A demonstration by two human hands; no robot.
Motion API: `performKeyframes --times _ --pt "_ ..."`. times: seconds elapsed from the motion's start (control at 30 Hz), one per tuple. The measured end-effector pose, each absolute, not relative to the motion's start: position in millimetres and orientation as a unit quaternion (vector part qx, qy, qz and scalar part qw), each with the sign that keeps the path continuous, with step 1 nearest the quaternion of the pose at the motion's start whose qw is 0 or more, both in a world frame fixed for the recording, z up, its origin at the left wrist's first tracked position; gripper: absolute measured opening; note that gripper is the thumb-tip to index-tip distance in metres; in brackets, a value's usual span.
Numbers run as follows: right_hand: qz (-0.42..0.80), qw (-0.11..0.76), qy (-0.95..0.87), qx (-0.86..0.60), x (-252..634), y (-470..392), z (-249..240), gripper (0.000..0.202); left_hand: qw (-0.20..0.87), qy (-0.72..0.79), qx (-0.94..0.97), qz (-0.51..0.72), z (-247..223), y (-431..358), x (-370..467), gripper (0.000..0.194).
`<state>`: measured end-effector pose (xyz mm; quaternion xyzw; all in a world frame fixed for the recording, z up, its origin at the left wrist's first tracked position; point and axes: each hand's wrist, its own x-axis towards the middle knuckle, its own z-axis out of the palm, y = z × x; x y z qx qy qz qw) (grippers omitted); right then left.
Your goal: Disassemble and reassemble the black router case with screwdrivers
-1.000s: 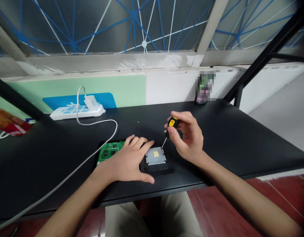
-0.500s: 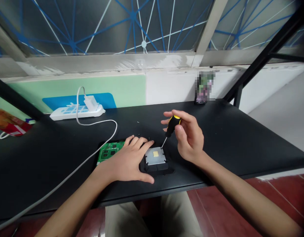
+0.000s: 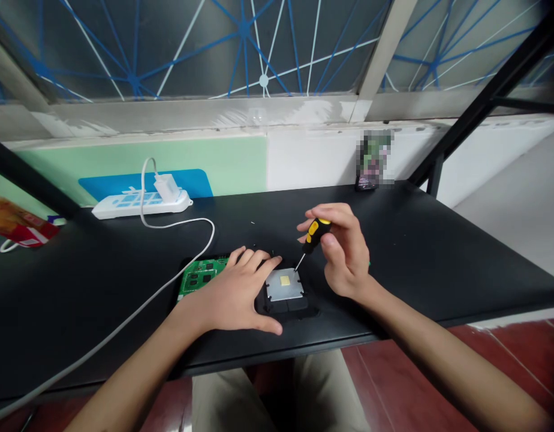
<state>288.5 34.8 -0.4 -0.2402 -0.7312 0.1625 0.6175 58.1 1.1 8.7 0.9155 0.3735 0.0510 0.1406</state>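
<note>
My right hand (image 3: 349, 252) grips a screwdriver (image 3: 316, 233) with a black and yellow handle, thumb and fingers around its top end. The tool leans, and its thin shaft comes down at the upper right corner of a square silver metal plate (image 3: 277, 291) with a pale yellow pad (image 3: 285, 280) on it. The plate sits in a black casing (image 3: 299, 306). Spread flat, my left hand (image 3: 241, 288) lies over the casing's left part, fingers and thumb apart. Past its left side shows a green circuit board (image 3: 196, 276), partly covered by the hand.
A white power strip (image 3: 137, 207) with a plugged-in charger (image 3: 167, 188) stands at the back left; its white cable (image 3: 182, 267) runs across the black table (image 3: 421, 252). A red package (image 3: 23, 228) lies far left, and a phone-like object (image 3: 371, 165), blurred out, leans on the back wall.
The screwdriver handle has turned in my right fingers, so more yellow shows. Its tip stays at the plate's corner, and my left hand holds its place.
</note>
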Motion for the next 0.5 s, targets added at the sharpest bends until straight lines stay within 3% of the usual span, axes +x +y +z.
performKeyframes --times 0.2,0.4,0.5 --pt "0.207 0.593 -0.733 -0.261 286.0 30.5 2.6 0.045 0.144 0.376 0.914 0.046 8.2 0.3 58.4 0.109" --pt "0.07 0.622 -0.729 -0.275 287.0 37.4 1.3 0.049 0.134 0.373 0.917 0.054 5.1 1.5 57.0 0.11" --pt "0.089 0.629 -0.726 -0.263 287.6 37.7 -0.5 0.041 0.134 0.371 0.917 0.059 4.5 1.7 56.7 0.109"
